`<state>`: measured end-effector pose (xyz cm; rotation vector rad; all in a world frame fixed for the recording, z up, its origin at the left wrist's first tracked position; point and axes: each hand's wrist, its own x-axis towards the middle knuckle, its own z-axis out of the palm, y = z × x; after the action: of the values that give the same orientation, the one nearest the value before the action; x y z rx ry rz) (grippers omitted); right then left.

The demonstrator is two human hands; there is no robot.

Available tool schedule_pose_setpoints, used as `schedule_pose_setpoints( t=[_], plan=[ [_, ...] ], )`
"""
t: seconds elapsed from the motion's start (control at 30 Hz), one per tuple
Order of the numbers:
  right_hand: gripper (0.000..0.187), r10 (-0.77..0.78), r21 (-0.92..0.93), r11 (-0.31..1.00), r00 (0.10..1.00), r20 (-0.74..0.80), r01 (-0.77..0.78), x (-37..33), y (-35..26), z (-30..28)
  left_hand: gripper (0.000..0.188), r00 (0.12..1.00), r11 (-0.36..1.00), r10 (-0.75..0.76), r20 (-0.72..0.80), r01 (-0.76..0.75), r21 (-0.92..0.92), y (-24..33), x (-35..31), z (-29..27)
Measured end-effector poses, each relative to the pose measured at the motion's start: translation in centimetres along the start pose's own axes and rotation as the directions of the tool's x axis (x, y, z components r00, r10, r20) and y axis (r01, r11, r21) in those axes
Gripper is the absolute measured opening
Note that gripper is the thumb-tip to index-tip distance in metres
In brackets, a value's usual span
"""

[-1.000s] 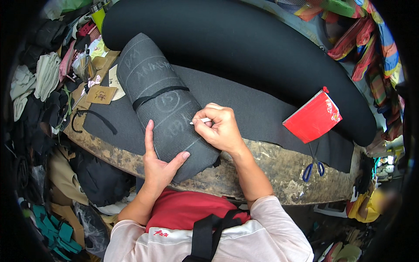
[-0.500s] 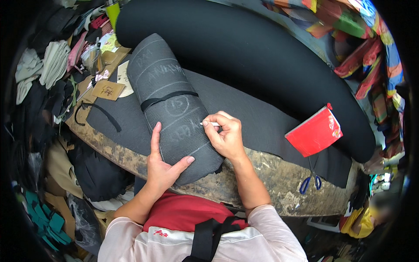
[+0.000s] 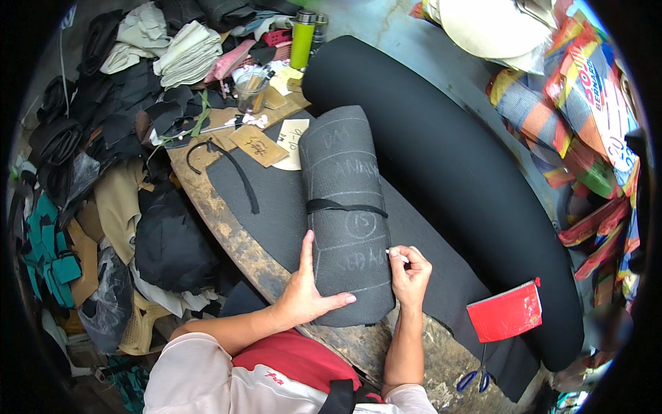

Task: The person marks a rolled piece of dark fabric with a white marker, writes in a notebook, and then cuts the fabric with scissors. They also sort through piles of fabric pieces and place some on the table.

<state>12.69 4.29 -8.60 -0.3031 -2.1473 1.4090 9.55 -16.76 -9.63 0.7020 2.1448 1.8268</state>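
A rolled-up dark grey fabric (image 3: 348,269) lies lengthwise in front of me, tied round its middle with a black strip (image 3: 336,205). Pale chalk lines, lettering and a circled number mark its upper side. My left hand (image 3: 307,297) rests spread on the roll's near left part, thumb and index finger wide apart, holding nothing. At the roll's right edge, beside the lowest line of lettering, my right hand (image 3: 412,277) pinches a small piece of white chalk (image 3: 389,252). Most of the chalk is hidden in the fingers.
Beyond lies a long black fabric roll (image 3: 448,186). A red notebook (image 3: 507,312) and blue-handled scissors (image 3: 474,379) are at right. Cardboard tags (image 3: 258,145), a plastic cup of pens (image 3: 251,92) and a green bottle (image 3: 302,41) stand or lie farther back. Fabric scraps (image 3: 172,238) crowd the left.
My view has turned, so the table and roll appear farther right and lower. The right hand stays at the roll's right edge with the chalk; the left hand still rests on the roll.
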Motion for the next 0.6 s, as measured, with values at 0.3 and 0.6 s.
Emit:
schedule_pose_setpoints(
  t=[0.3, 0.6],
  plan=[
    [0.017, 0.165, 0.558, 0.830, 0.964, -0.207, -0.023, 0.2, 2.0, 0.6, 0.110, 0.977, 0.681, -0.189, 0.096, 0.201, -0.704, -1.0, 0.0, -4.2],
    [0.018, 0.271, 0.343, 0.931, 0.866, -0.421, -0.124, -3.4, 8.3, 2.8, 0.096, 0.955, 0.650, -0.297, -0.013, 0.192, -0.736, 3.8, -8.5, -14.8]
  ],
)
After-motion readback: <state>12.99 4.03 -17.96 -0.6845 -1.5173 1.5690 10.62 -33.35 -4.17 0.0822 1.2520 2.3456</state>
